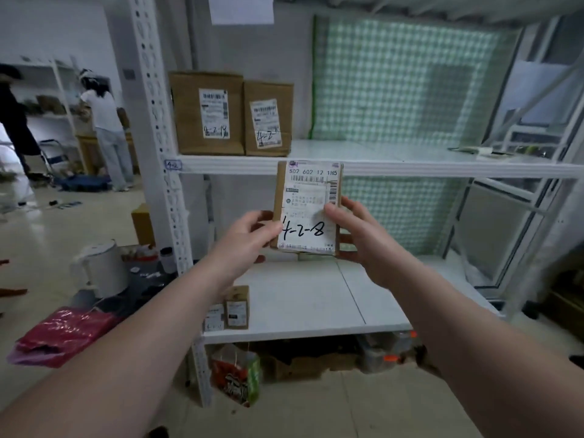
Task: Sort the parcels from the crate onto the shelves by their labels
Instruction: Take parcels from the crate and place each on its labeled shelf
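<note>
The shelf (347, 167) tagged 4-2 carries two boxes (207, 113) at its left, so we should raise the 4-2-8 parcel (308, 210), pinched upright before its edge between our left hand (249, 235) and right hand (357, 235), and stand it beside them, label outward.

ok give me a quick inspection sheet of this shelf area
surface: white upper shelf tagged 4-2, lower shelf beneath it
job's things: parcel marked 4-2-8 held upright before the upper shelf's edge; larger brown box and smaller brown box side by side at its left end; small parcels on the lower shelf's front left
clutter: white kettle and pink bag on the floor left; printed bag under the shelves
grips: left hand and right hand each pinch one side of the parcel
cables: nothing seen
surroundings: another person at a far shelf, left; green checked sheet behind the shelves
</note>
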`<action>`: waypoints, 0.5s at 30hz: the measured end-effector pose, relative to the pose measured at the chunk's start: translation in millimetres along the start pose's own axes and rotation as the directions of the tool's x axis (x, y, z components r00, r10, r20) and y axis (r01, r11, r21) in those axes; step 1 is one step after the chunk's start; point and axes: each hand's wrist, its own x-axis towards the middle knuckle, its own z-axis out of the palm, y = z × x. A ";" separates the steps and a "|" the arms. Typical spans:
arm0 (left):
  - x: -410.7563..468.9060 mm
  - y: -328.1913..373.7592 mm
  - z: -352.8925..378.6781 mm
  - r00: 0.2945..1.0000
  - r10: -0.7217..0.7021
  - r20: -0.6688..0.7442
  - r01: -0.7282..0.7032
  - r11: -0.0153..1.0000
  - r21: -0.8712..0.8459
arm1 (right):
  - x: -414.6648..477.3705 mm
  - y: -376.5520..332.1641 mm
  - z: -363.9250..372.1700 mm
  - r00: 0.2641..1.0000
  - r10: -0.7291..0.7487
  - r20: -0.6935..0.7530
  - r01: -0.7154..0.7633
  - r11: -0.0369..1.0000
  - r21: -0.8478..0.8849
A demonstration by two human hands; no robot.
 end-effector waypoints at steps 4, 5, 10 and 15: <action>25.5 23.4 10.7 0.995 0.083 -0.063 -0.072 0.984 0.162 | 27.3 -19.3 -24.4 0.997 -0.081 0.006 0.081 0.997 -0.015; 33.3 29.0 12.3 0.992 0.097 -0.077 -0.080 0.977 0.197 | 33.1 -23.4 -29.5 0.995 -0.099 0.007 0.099 0.995 -0.014; 79.8 40.9 18.9 0.987 0.131 -0.094 -0.097 0.947 0.305 | 69.5 -34.6 -54.6 0.992 -0.122 -0.027 0.122 0.993 0.007; 141.2 29.1 23.6 0.979 0.161 -0.126 -0.113 0.940 0.322 | 119.0 -35.8 -77.0 0.989 -0.140 -0.055 0.138 0.990 -0.025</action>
